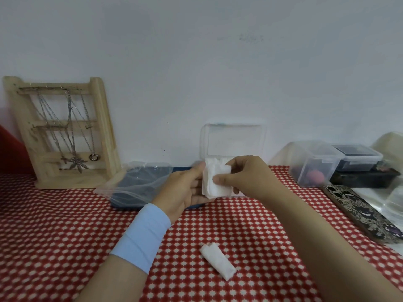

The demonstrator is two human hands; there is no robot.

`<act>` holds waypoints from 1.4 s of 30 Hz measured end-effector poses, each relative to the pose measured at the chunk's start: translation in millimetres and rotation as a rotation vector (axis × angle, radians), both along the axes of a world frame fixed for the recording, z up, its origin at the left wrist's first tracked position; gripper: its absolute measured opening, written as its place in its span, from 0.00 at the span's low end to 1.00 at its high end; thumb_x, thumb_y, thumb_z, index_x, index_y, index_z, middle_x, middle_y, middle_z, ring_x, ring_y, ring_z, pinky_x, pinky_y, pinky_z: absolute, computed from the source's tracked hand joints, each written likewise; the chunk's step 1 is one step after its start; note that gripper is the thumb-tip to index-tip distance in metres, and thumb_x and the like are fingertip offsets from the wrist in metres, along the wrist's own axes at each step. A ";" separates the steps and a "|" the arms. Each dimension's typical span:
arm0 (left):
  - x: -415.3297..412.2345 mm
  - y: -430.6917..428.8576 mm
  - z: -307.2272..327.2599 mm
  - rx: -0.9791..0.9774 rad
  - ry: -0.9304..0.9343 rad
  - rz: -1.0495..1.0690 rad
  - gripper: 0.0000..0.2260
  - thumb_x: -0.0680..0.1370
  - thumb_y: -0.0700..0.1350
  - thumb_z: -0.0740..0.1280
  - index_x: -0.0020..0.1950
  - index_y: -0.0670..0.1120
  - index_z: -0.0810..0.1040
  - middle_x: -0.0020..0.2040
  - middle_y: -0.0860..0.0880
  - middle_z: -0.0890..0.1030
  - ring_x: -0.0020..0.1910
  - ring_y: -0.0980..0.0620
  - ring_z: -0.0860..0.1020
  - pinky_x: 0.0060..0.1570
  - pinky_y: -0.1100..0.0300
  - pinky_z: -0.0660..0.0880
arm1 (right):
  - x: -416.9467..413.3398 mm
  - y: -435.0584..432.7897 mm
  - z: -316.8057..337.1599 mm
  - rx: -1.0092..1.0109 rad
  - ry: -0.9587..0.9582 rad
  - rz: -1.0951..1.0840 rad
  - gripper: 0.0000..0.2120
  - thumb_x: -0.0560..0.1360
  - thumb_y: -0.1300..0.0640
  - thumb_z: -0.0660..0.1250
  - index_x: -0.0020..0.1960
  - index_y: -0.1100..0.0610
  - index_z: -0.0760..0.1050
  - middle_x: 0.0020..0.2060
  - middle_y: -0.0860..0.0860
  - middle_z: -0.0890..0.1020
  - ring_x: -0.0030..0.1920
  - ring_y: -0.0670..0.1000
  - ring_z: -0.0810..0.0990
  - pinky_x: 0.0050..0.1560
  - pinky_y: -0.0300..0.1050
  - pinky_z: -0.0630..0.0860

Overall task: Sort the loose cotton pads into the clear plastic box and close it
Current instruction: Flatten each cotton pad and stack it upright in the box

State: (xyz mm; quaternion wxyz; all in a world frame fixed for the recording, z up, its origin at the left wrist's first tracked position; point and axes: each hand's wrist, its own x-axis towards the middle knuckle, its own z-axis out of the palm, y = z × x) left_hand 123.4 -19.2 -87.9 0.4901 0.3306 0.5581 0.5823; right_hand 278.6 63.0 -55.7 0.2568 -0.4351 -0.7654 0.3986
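The left hand (185, 188) and the right hand (246, 177) meet above the middle of the table, and both hold one stack of cotton pads (216, 182) between them. The left hand supports the stack from the left side with curled fingers, its thumb at the upper edge. The right hand pinches the stack from the right, thumb on the front face. A light blue wristband (144, 234) sits on the left wrist.

The red tablecloth (65, 225) with small white shapes covers the table. At the far left a wooden jewellery stand (104, 127) leans near the wall, with necklaces (69, 131) hanging on it. Beside it lies a clear plastic bag (139, 182) on top of a dark blue flat thing. Just behind the hands stands the clear plastic box (233, 140), its lid raised upright against the wall; the lower part is mostly hidden by the hands. At the right are a clear container (314, 164) with something red inside, a dark-lidded container (357, 158), and a phone (366, 212) in a patterned case. One loose cotton pad (218, 261), partly folded, lies on the cloth near the front, between the forearms.
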 end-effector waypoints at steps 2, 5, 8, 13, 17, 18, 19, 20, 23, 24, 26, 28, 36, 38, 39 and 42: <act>-0.9 -2.9 2.1 -0.004 0.050 -0.068 0.22 0.71 0.53 0.73 0.60 0.42 0.81 0.53 0.43 0.86 0.53 0.44 0.85 0.58 0.46 0.80 | 1.7 -0.5 1.4 -0.024 0.007 0.011 0.20 0.67 0.48 0.81 0.55 0.50 0.78 0.47 0.46 0.83 0.40 0.44 0.84 0.38 0.37 0.78; -3.7 -7.0 2.9 0.011 0.142 -0.125 0.18 0.73 0.38 0.74 0.62 0.41 0.80 0.54 0.45 0.86 0.54 0.45 0.85 0.60 0.46 0.79 | 5.7 -1.0 4.3 -0.176 -0.005 0.111 0.23 0.70 0.48 0.78 0.62 0.52 0.78 0.49 0.48 0.85 0.45 0.49 0.86 0.44 0.44 0.84; -10.8 -7.9 2.2 0.009 0.123 -0.157 0.17 0.75 0.33 0.72 0.64 0.39 0.79 0.56 0.43 0.86 0.55 0.44 0.85 0.59 0.47 0.80 | 9.0 0.2 4.0 -0.330 0.076 0.144 0.16 0.73 0.49 0.75 0.55 0.59 0.82 0.45 0.53 0.88 0.50 0.57 0.87 0.59 0.61 0.81; -12.8 -5.9 3.0 -0.028 0.075 -0.156 0.12 0.80 0.42 0.68 0.62 0.40 0.80 0.55 0.43 0.86 0.54 0.45 0.85 0.54 0.51 0.81 | 4.9 -3.2 0.9 -0.264 0.075 0.132 0.16 0.74 0.48 0.75 0.52 0.61 0.83 0.43 0.55 0.87 0.37 0.50 0.83 0.46 0.48 0.81; -20.4 -1.3 -2.0 -0.034 0.198 -0.009 0.11 0.80 0.42 0.68 0.61 0.40 0.82 0.52 0.45 0.87 0.52 0.47 0.86 0.49 0.53 0.83 | 2.9 -0.3 2.3 -0.070 -0.054 0.089 0.13 0.78 0.46 0.69 0.49 0.55 0.83 0.40 0.48 0.86 0.31 0.45 0.80 0.34 0.39 0.76; -23.6 -0.4 -3.7 -0.030 0.188 0.039 0.11 0.80 0.42 0.69 0.60 0.40 0.82 0.52 0.44 0.87 0.51 0.47 0.86 0.48 0.54 0.83 | 4.3 -0.5 4.2 -0.041 -0.130 0.131 0.13 0.78 0.46 0.68 0.47 0.56 0.83 0.39 0.48 0.85 0.31 0.45 0.79 0.35 0.39 0.75; -26.4 0.3 -4.8 -0.025 0.169 0.081 0.11 0.80 0.42 0.69 0.60 0.39 0.82 0.52 0.44 0.86 0.51 0.47 0.86 0.47 0.55 0.83 | 5.5 -2.0 5.9 -0.030 -0.245 0.206 0.14 0.77 0.46 0.69 0.46 0.57 0.84 0.38 0.47 0.85 0.33 0.45 0.80 0.37 0.39 0.76; -28.4 0.7 -5.3 -0.020 0.152 0.111 0.10 0.80 0.41 0.69 0.60 0.39 0.82 0.53 0.43 0.86 0.51 0.46 0.85 0.45 0.56 0.83 | 5.7 -5.2 6.5 -0.031 -0.401 0.306 0.15 0.76 0.44 0.70 0.47 0.56 0.84 0.40 0.47 0.85 0.38 0.44 0.82 0.43 0.40 0.78; -29.2 0.6 -5.0 -0.014 0.105 0.140 0.06 0.81 0.41 0.68 0.56 0.42 0.81 0.55 0.43 0.85 0.54 0.46 0.84 0.43 0.57 0.83 | -2.0 -21.3 -0.6 -0.059 -0.856 0.598 0.22 0.70 0.37 0.74 0.56 0.52 0.84 0.52 0.45 0.85 0.53 0.47 0.82 0.59 0.46 0.76; -28.8 0.5 -4.8 -0.013 0.088 0.142 0.06 0.80 0.41 0.69 0.56 0.43 0.81 0.55 0.43 0.85 0.54 0.46 0.84 0.43 0.57 0.83 | -6.4 -26.8 -3.8 -0.070 -0.923 0.632 0.26 0.68 0.36 0.75 0.59 0.52 0.82 0.53 0.44 0.84 0.54 0.48 0.81 0.62 0.49 0.75; -27.6 1.4 -4.8 -0.010 0.075 0.135 0.08 0.80 0.42 0.70 0.57 0.42 0.81 0.55 0.43 0.85 0.54 0.45 0.84 0.44 0.55 0.83 | -12.8 -33.5 -10.7 -0.048 -0.964 0.639 0.31 0.66 0.34 0.77 0.62 0.52 0.80 0.56 0.45 0.82 0.56 0.50 0.80 0.65 0.51 0.74; -26.7 1.7 -5.7 -0.011 0.090 0.123 0.10 0.79 0.42 0.71 0.59 0.41 0.81 0.55 0.44 0.85 0.54 0.46 0.84 0.46 0.55 0.83 | -17.1 -37.7 -15.4 0.003 -0.957 0.646 0.29 0.66 0.36 0.78 0.60 0.52 0.80 0.56 0.46 0.82 0.57 0.51 0.79 0.62 0.47 0.74; -26.5 4.4 -6.3 -0.006 0.134 0.118 0.09 0.79 0.41 0.70 0.59 0.43 0.82 0.56 0.45 0.85 0.54 0.47 0.84 0.47 0.55 0.83 | -17.4 -36.3 -17.4 -0.079 -0.877 0.607 0.18 0.81 0.45 0.63 0.52 0.58 0.83 0.44 0.50 0.86 0.39 0.47 0.81 0.46 0.41 0.78; -26.0 3.5 -5.2 -0.003 0.131 0.119 0.09 0.80 0.41 0.70 0.59 0.43 0.81 0.56 0.45 0.85 0.54 0.47 0.84 0.47 0.55 0.83 | -17.8 -36.8 -19.2 0.000 -0.936 0.675 0.18 0.77 0.45 0.70 0.58 0.57 0.83 0.50 0.49 0.85 0.48 0.48 0.82 0.55 0.43 0.79; -25.7 3.4 -4.9 -0.005 0.135 0.120 0.08 0.80 0.41 0.70 0.58 0.43 0.81 0.56 0.45 0.85 0.54 0.47 0.84 0.47 0.55 0.83 | -18.2 -38.2 -19.5 0.019 -0.953 0.698 0.20 0.75 0.44 0.72 0.61 0.55 0.82 0.53 0.48 0.84 0.52 0.49 0.81 0.58 0.45 0.78; -24.4 2.7 -4.4 -0.007 0.154 0.116 0.07 0.80 0.41 0.70 0.57 0.44 0.81 0.56 0.45 0.85 0.54 0.47 0.84 0.46 0.55 0.83 | -18.3 -40.5 -16.5 0.026 -0.915 0.793 0.18 0.76 0.45 0.72 0.62 0.54 0.81 0.45 0.41 0.79 0.48 0.45 0.77 0.51 0.41 0.73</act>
